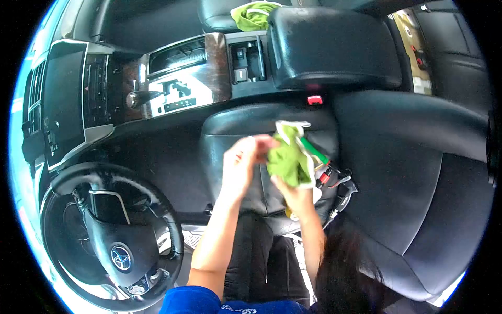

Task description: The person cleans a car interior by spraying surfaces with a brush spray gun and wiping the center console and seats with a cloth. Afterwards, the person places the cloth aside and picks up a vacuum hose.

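Note:
A crumpled green cloth (289, 159) with white edging is held up over the black car seat (230, 125). My right hand (293, 192) grips it from below, its fingers partly hidden by the fabric. At the cloth's left edge, my left hand (244, 161) has bent fingers closed on the fabric, somewhat blurred. Behind the cloth on the seat lie a green strip-like object (316, 151), a red and black tool (324, 177) and a dark-handled tool (346, 195), all partly covered. A small yellow item (291, 213) shows beside my right wrist.
The steering wheel (170, 220) stands at lower left. Beyond the seat runs the centre console (217, 68) with the gear lever (133, 99) and a padded armrest (334, 49). Another green cloth (253, 17) lies on the far seat. A red buckle (315, 100) sits by the seat.

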The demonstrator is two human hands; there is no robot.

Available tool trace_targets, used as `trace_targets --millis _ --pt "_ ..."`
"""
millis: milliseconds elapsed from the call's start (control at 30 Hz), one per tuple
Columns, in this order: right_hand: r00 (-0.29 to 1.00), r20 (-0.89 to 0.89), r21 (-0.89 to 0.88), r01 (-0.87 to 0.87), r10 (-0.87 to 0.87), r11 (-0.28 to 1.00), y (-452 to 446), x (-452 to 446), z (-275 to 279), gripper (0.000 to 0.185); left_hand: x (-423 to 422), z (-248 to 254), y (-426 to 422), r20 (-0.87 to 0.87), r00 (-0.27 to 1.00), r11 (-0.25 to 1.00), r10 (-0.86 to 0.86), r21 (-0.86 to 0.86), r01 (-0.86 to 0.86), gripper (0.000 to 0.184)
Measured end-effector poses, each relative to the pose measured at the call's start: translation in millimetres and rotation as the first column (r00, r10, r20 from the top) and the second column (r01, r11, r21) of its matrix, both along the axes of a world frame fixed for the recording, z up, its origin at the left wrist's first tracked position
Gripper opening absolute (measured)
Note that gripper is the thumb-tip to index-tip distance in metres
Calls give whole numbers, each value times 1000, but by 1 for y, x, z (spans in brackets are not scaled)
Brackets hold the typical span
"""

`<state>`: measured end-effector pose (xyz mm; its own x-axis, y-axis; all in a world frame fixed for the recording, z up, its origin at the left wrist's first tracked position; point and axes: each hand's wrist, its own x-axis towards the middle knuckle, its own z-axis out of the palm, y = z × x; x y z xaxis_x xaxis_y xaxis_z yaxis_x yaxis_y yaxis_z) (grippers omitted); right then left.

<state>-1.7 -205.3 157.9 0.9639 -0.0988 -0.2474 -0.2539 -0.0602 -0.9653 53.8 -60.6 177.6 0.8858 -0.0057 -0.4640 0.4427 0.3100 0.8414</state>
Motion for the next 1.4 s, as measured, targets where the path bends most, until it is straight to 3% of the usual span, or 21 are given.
trace_targets --millis 67,100,167,233,267,300,567,633,700,767,833,900,967,1000,1033,1067,1100,1133,1200,1333,1400 --pt "971 -236 132 61 -29 989 -3 18 -10 37 20 -28 28 246 941 842 232 433 -321 27" --pt "940 -328 201 168 -95 965 0 27 -7 33 26 -58 48 340 872 629 353 604 -490 27" --pt "990 -106 93 107 -97 990 11 41 4 37 25 -114 84 426 827 52 366 878 -476 27" --pt "969 246 -103 53 -27 993 31 65 1 44 9 -151 77 256 878 -133 404 966 -221 28" --pt "959 283 -98 63 -33 993 41 85 1 51 8 -160 75 180 883 15 433 978 -206 29" --pt "948 314 -156 111 -57 981 52 106 -9 53 15 -150 71 238 936 -88 258 971 -223 29" --pt "965 259 -437 152 -38 887 104 191 -60 44 20 -154 67 199 943 -150 265 975 -164 30" --pt "957 -279 -52 -94 76 994 110 189 -66 40 21 -156 67 220 940 -162 262 970 -182 30" --pt "973 -213 26 -81 84 996 105 179 -52 40 20 -156 67 243 935 -170 259 964 -204 30" --pt "790 -593 403 458 -155 793 92 162 9 42 19 -159 69 211 941 -163 264 972 -172 31" --pt "726 -588 241 578 -356 779 77 130 51 41 18 -168 72 182 939 -134 291 980 -148 30" --pt "886 23 312 433 -462 846 77 98 53 35 20 -159 67 277 929 -216 244 950 -227 29" --pt "908 351 -182 304 -227 935 76 103 27 31 20 -159 66 274 928 -214 251 951 -223 29" --pt "904 413 -249 226 -108 942 83 124 16 30 19 -160 68 271 929 -214 251 952 -220 29" --pt "921 375 -99 154 -106 983 88 155 -13 39 20 -160 69 278 927 -218 251 949 -226 29" --pt "909 392 -536 100 143 838 91 177 -34 55 19 -161 69 268 930 -214 252 952 -217 29" --pt "863 368 -840 150 345 522 96 201 -51 71 18 -163 68 258 933 -210 252 955 -207 30" --pt "928 137 -777 -115 346 619 103 221 -76 84 18 -162 68 231 936 -189 266 965 -185 30" --pt "906 68 -939 -84 418 333 123 264 -70 90 16 -162 69 237 937 -198 255 962 -190 30" --pt "879 242 -902 48 411 429 133 331 -90 75 18 -165 70 266 934 -200 238 955 -221 30" --pt "828 227 -941 50 513 335 123 319 -83 64 21 -164 72 269 934 -197 235 954 -225 30"
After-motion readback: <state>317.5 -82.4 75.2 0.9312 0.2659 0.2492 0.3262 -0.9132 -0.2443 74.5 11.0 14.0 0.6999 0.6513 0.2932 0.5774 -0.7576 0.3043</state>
